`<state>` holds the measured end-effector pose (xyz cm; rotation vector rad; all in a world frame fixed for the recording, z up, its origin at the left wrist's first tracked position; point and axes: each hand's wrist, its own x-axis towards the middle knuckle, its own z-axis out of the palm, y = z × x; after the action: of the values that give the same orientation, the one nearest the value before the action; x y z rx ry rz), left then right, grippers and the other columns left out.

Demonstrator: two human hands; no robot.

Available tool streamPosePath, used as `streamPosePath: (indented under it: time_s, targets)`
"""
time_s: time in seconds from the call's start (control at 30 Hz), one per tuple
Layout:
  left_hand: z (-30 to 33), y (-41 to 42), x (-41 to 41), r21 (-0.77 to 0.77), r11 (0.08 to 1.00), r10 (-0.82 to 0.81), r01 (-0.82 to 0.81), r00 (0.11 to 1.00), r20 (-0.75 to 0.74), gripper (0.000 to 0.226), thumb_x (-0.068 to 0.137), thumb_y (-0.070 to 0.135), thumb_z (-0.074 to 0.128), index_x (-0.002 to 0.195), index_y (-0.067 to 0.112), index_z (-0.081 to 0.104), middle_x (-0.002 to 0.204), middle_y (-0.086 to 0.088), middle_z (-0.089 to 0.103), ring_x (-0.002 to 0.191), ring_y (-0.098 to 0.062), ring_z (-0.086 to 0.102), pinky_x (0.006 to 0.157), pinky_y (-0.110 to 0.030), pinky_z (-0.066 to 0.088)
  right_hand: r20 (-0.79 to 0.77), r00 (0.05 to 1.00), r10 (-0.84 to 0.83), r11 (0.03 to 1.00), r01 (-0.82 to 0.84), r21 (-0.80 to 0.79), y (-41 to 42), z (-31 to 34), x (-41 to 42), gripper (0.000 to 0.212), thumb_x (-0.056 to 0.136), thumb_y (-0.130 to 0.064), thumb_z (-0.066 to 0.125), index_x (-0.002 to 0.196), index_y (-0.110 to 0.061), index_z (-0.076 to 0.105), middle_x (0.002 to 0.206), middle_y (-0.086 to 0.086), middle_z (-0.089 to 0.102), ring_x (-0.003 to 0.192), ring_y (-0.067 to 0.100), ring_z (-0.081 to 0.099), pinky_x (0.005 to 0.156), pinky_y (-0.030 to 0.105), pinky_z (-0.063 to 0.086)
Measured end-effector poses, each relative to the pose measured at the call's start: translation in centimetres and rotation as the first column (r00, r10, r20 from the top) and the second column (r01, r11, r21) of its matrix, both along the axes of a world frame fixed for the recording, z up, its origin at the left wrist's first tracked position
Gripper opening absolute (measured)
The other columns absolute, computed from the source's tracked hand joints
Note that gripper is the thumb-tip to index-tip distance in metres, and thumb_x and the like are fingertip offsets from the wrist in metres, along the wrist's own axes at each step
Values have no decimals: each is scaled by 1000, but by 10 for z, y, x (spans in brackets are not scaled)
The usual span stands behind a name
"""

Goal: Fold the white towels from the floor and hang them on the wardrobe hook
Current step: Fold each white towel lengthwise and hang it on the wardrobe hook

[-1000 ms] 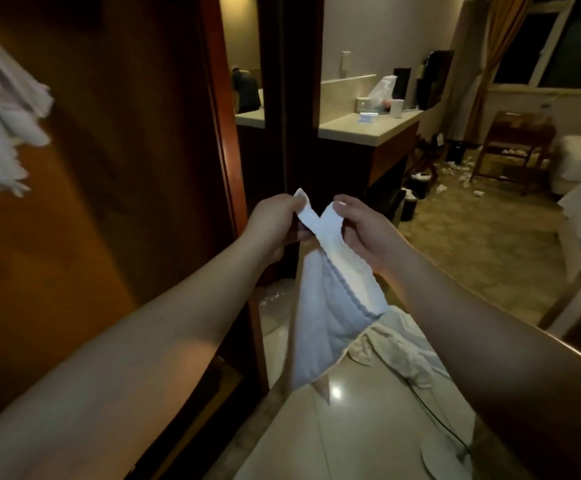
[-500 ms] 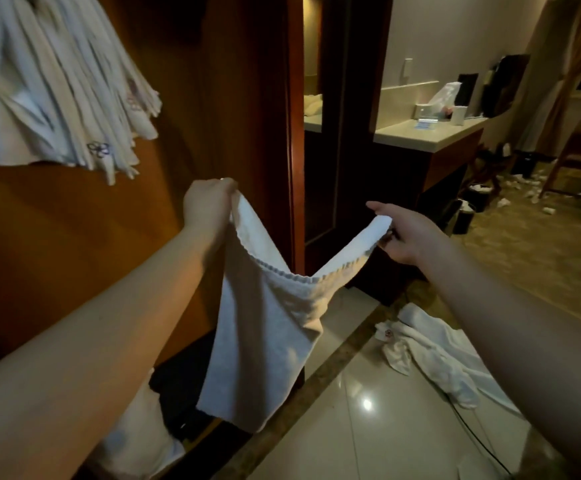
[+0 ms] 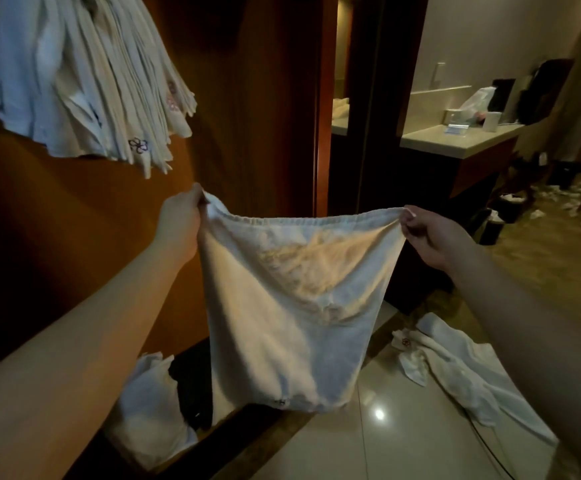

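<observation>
A white towel hangs spread flat in front of me, its top edge stretched level. My left hand grips its top left corner. My right hand pinches its top right corner. Several folded white towels hang in a bunch at the upper left against the brown wardrobe door; the hook itself is hidden behind them. More white towels lie crumpled on the shiny tiled floor at the lower right.
White cloth sits low by the wardrobe base at the bottom left. A counter with small items stands at the right. Beyond it, scraps of litter and dark bins dot the carpet. A thin cable runs across the tiles.
My hands have moved apart and pulled the towel from a bunched fold into a flat open sheet. My view has swung left, bringing the hanging towels fully into sight.
</observation>
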<state>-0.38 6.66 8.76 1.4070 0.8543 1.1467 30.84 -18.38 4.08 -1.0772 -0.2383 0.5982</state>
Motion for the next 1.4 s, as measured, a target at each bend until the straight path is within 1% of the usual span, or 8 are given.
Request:
streamPosePath:
  time_s: [0.1, 0.3, 0.4, 0.53, 0.73, 0.9, 1.13, 1.4]
  targets:
    - [-6, 13, -6, -55, 997, -51, 50, 999, -16, 31, 103, 11, 50, 126, -5, 63, 131, -27, 61, 107, -29, 58, 62, 3, 40, 239, 967, -87, 977, 129, -167, -3, -8, 1, 15, 95, -11, 68, 106, -20, 73, 104, 4, 72, 89, 13, 74, 75, 23, 59]
    - [-13, 19, -21, 129, 990, -13, 52, 957, -289, 34, 91, 14, 72, 116, 28, 54, 126, -3, 55, 116, -26, 56, 92, -40, 51, 564, 805, -182, 811, 447, -376, -8, -11, -1, 16, 96, -42, 63, 101, -27, 65, 93, -4, 66, 81, 13, 63, 60, 28, 48]
    - [-18, 19, -23, 15, 995, -89, 96, 963, -254, 57, 90, 11, 73, 141, 21, 48, 129, -2, 56, 118, -24, 56, 98, -39, 50, 660, 743, -108, 747, 499, -440, -7, -9, 1, 24, 100, -42, 55, 112, -22, 60, 103, 4, 60, 76, 17, 58, 54, 29, 43]
    - [-26, 16, -24, -125, 974, -210, 191, 964, -164, 10, 91, 4, 71, 99, 10, 68, 105, -5, 68, 105, -26, 65, 87, -33, 54, 670, 739, -78, 732, 498, -464, -7, -16, -1, 32, 103, -40, 48, 128, -21, 55, 101, 4, 58, 74, 15, 54, 57, 30, 43]
    - [-38, 26, -25, -198, 948, -240, 248, 969, 64, 11, 94, 15, 68, 103, 10, 70, 97, -4, 77, 96, -21, 70, 72, -29, 60, 676, 736, -40, 754, 467, -463, -11, -22, -1, 33, 103, -40, 49, 129, -20, 53, 108, 4, 57, 83, 15, 54, 62, 30, 42]
    - [-61, 19, -23, -316, 911, -214, 266, 958, 190, 47, 86, 28, 73, 126, 6, 62, 114, -7, 71, 103, -18, 72, 85, -32, 59, 492, 870, -39, 782, 333, -527, -8, -42, -8, 38, 104, -37, 52, 132, -13, 56, 114, 13, 64, 93, 24, 64, 71, 35, 54]
    - [-112, -30, -4, -520, 854, 18, 27, 996, 82, 46, 98, 30, 65, 137, 7, 57, 130, -14, 64, 115, -32, 65, 100, -51, 53, -397, 911, -108, 976, 21, -216, 9, -89, -59, 40, 106, -15, 51, 142, 2, 49, 139, 18, 59, 124, 32, 60, 103, 45, 49]
    - [-127, -140, 3, -486, 857, -93, 170, 979, 179, 25, 100, 35, 61, 114, 19, 72, 103, -2, 78, 93, -20, 76, 77, -39, 61, -498, 865, -61, 997, 31, -69, 25, -86, -178, 18, 98, -16, 65, 112, -5, 67, 92, 12, 78, 79, 27, 77, 55, 39, 62]
